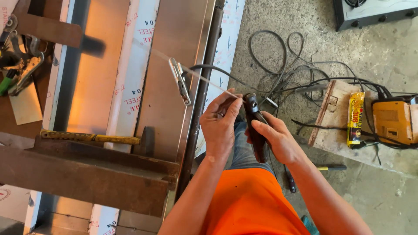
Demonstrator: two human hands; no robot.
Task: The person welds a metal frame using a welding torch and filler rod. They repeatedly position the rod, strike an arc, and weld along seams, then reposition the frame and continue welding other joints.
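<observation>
Concrete floor (305,17) is showing grey and cracked off the bench's right edge, with black cables (296,74) tangling across it toward a yellow welding machine (392,122) sitting on a wooden board (331,113). I'm standing just beside that right edge of the bench (165,87), where shiny steel sheet is lying with its printed film partly on. My left hand (220,126) is pinching a welding rod (209,82) near its lower end, thumb and fingertips closed narrowly on it, while the rest of the rod is slanting up and left over the steel. It's looking thin, straight and pale grey; I'm judging it light and stiff but brittle in its coating, so holding low, close to the clamp, seems the safest place. My right hand (274,139) is wrapping around the black electrode holder (254,126), fingers curled tight on the handle, its head meeting the rod's end just off the bench edge. A metal clamp (180,80) is gripping the steel near that edge, and a yellow-handled hammer (100,138) is lying further left beside a brown steel beam (87,178). Locking pliers (21,69) are resting at the far left corner.
</observation>
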